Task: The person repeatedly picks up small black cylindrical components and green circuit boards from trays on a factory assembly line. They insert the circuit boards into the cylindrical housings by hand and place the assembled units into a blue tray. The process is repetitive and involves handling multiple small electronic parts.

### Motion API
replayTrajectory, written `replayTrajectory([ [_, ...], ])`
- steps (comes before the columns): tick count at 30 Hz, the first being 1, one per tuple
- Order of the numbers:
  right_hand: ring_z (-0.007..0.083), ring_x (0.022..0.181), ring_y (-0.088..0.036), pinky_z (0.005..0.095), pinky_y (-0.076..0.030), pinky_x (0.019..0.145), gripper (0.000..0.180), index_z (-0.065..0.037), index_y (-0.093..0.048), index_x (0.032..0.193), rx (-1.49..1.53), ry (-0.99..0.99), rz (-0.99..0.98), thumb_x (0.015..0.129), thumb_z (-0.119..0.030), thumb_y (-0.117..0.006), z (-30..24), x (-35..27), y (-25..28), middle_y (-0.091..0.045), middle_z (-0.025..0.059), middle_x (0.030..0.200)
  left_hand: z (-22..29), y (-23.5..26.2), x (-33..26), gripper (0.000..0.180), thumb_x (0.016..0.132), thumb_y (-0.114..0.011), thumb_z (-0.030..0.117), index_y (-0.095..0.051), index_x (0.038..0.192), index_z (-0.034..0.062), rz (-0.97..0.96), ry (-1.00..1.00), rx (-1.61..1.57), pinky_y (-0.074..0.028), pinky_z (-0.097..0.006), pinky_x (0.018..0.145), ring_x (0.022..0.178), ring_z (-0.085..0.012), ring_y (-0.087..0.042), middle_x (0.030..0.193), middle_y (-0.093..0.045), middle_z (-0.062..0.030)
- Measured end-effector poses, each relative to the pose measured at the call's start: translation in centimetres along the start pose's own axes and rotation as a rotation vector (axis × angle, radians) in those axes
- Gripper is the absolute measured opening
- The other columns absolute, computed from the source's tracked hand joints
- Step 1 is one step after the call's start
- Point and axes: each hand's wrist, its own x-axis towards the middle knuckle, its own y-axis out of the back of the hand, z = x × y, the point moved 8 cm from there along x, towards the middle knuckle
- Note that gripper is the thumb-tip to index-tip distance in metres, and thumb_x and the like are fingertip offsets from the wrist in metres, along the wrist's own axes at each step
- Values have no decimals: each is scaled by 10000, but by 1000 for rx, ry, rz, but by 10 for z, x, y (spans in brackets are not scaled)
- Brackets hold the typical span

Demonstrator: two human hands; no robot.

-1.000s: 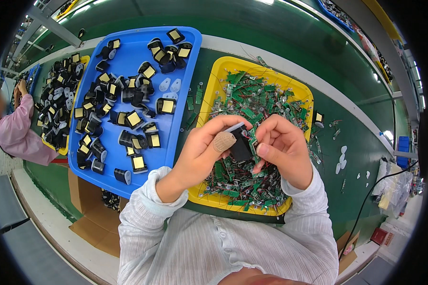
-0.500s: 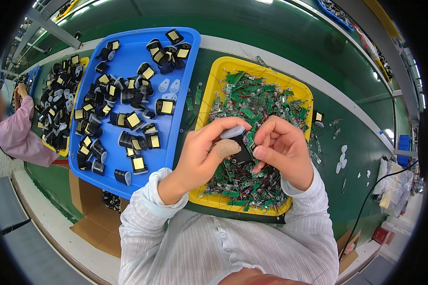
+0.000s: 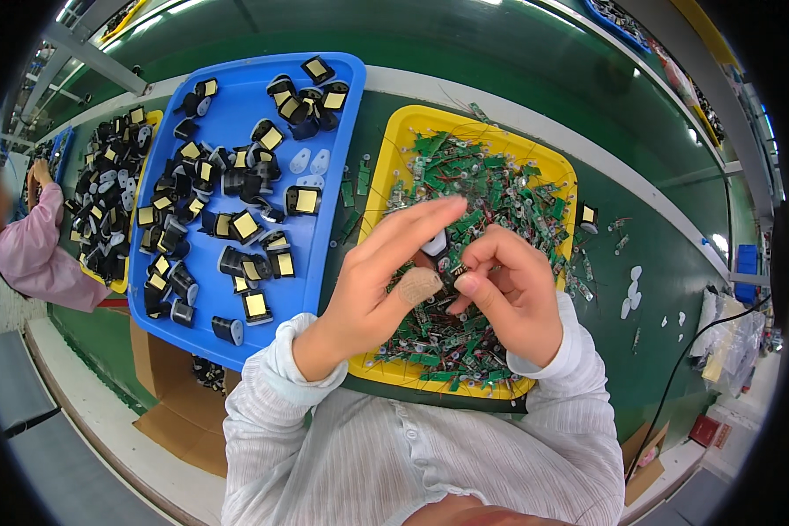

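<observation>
Over a heap of green circuit boards [image 3: 451, 355], my two hands meet. My left hand [image 3: 370, 285], with a tan covering on its thumb, has its fingers stretched over a small black housing with a pale grey end cap [image 3: 435, 243], lodged between fingers and thumb. Most of the housing is hidden behind the fingers. Close to its right side, my right hand [image 3: 515, 294] pinches with thumb and forefinger at a small circuit board [image 3: 458, 269], of which only an edge shows. The heap fills a yellow tray [image 3: 396, 127], thin wires sticking out.
Left of it lies a blue tray [image 3: 346, 131] with black housings bearing cream pads. Farther left, a person in pink [image 3: 39, 250] works by another full yellow tray [image 3: 118, 282]. Pale caps [image 3: 631, 294] and stray boards lie to the right. An open cardboard box [image 3: 180, 430] stands below the bench.
My left fingers have straightened and reach forward over the housing, which has turned so less of it shows. The circuit board is now mostly hidden at my right fingertips, which have drawn slightly back left.
</observation>
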Motion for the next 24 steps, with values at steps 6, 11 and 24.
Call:
replayTrajectory([
  [6, 154, 530, -540, 251, -421, 474, 131, -2, -532, 828, -463, 249, 89, 742, -1, -631, -21, -5, -2, -492, 80, 699, -1, -4, -3, 550, 790, -606, 163, -407, 1274, -5, -13, -20, 96, -414, -344, 866, 1088, -303, -497, 1209, -491, -192],
  [11, 182, 538, -540, 268, -425, 485, 134, -6, -543, 833, -489, 249, 68, 737, -5, -638, -24, -7, -4, -503, 88, 703, 3, -3, -3, 513, 781, -516, 51, -397, 1271, -45, -45, -22, 77, -418, -323, 876, 972, -227, -548, 1163, -518, -186],
  [24, 204, 554, -534, 286, -423, 496, 150, -1, -551, 843, -475, 348, 52, 723, 9, -640, -34, -10, -6, -520, 96, 709, -2, -6, -5, 493, 755, -617, 84, -477, 1221, 1, -57, 150, -445, -360, -348, 957, 1153, -226, -429, 1268, -453, -136],
])
